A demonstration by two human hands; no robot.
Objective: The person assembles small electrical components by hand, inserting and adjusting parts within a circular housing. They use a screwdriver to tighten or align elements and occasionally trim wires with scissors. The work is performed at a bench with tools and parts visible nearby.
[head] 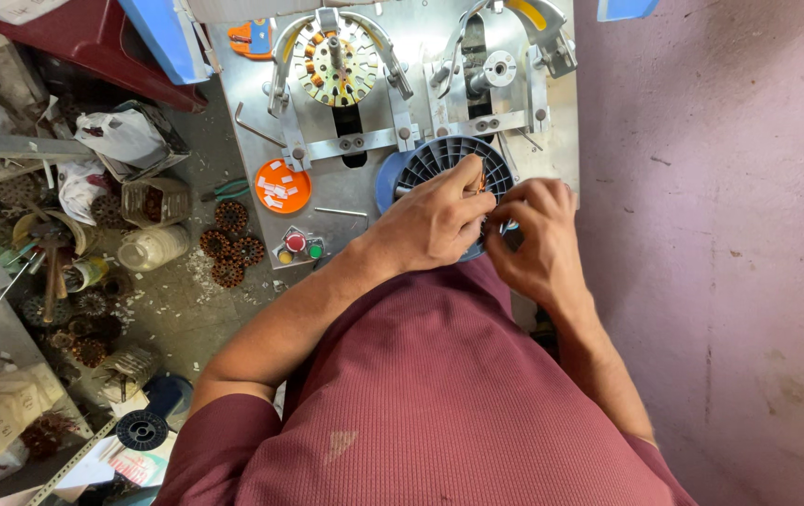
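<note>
My left hand (435, 220) and my right hand (535, 239) meet over a dark blue ribbed plastic wheel (444, 159) lying on a metal winding machine plate (355, 187). Between the fingertips of both hands a small part with copper-coloured wire (482, 183) shows; most of it is hidden by the fingers. Behind the wheel, a stator core (334, 64) with copper coils sits in the left fixture of the machine. A second fixture with a metal hub (498, 67) stands to its right.
An orange round lid (282, 186) with white bits lies on the plate, next to red and green push buttons (299, 245). Several wound stators (230, 244) lie on the floor at left among jars, bags and a black spool (141, 430). A pink wall (720, 234) is at right.
</note>
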